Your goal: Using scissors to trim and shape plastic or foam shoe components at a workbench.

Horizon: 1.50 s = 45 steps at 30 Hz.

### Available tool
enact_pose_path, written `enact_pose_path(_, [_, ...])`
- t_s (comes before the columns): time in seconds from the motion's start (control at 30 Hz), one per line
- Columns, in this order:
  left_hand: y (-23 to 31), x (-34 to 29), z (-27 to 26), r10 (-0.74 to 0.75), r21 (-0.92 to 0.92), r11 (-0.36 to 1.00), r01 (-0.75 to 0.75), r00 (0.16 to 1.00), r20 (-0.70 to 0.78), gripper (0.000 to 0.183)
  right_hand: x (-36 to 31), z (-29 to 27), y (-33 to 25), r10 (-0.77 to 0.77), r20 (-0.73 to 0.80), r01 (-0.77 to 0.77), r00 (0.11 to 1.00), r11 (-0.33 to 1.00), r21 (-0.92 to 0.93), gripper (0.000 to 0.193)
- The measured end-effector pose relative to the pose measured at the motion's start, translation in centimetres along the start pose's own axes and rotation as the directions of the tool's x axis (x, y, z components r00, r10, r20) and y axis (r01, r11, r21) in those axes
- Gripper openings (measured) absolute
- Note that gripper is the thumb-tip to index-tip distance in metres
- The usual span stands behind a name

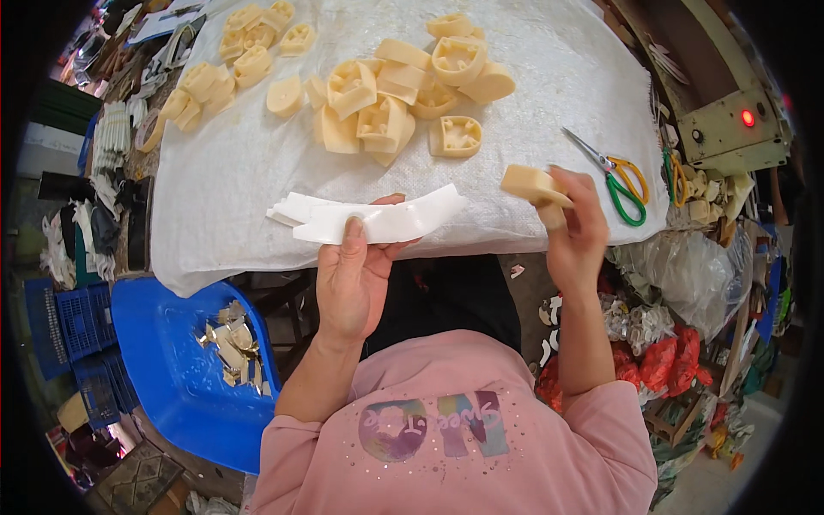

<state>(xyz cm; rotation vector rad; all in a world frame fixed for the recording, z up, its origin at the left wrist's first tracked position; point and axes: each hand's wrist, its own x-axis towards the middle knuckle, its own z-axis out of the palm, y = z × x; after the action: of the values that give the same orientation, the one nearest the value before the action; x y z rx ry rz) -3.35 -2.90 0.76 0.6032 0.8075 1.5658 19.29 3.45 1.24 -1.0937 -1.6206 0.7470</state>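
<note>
Your left hand (352,275) grips a stack of curved white strips (369,219) at the centre of the frame, thumb pressed on top; your right hand (573,227) clasps a cream plastic block (534,186) just right of centre. Above them — on the white cloth (232,172) — lie more cream pieces (386,94), with green-handled scissors (614,176) at the right.

A white woven sheet (532,77) is being seen covering the table. Cream moulded pieces (403,94) are lying heaped at twelve o'clock, with more (223,69) at eleven o'clock. Scissors with green and orange handles (614,176) are resting at two o'clock. A blue plastic tub (163,378) holding pale offcuts (232,343) is sitting at eight o'clock. Blue crates (73,322) are standing at nine o'clock.
</note>
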Motion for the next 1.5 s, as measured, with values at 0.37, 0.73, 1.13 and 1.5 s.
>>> enact_pose_path(0.37, [0.6,-1.0,1.4,0.021,-0.02,1.0,-0.019,0.995,0.102,0.04,-1.4,7.0,-3.2,-0.503,0.024,0.484,0.864,0.843,0.235,0.043])
enact_pose_path(0.73, [0.8,-1.2,1.5,-0.003,-0.035,0.999,0.007,0.994,0.112,0.042,-1.0,7.1,-3.0,-0.547,0.034,0.53,0.836,0.823,0.203,0.046])
enact_pose_path(1.13, [1.3,-1.7,2.3,-0.048,0.183,0.982,0.046,0.999,0.007,0.044,-1.2,6.9,-2.6,-0.534,0.101,0.541,0.839,0.84,-0.05,0.046])
enact_pose_path(1.5, [1.6,-1.7,0.4,0.121,0.392,0.915,-0.097,0.992,-0.038,0.037,-1.0,5.2,-2.8,-0.505,0.278,0.562,0.817,0.805,-0.189,0.045])
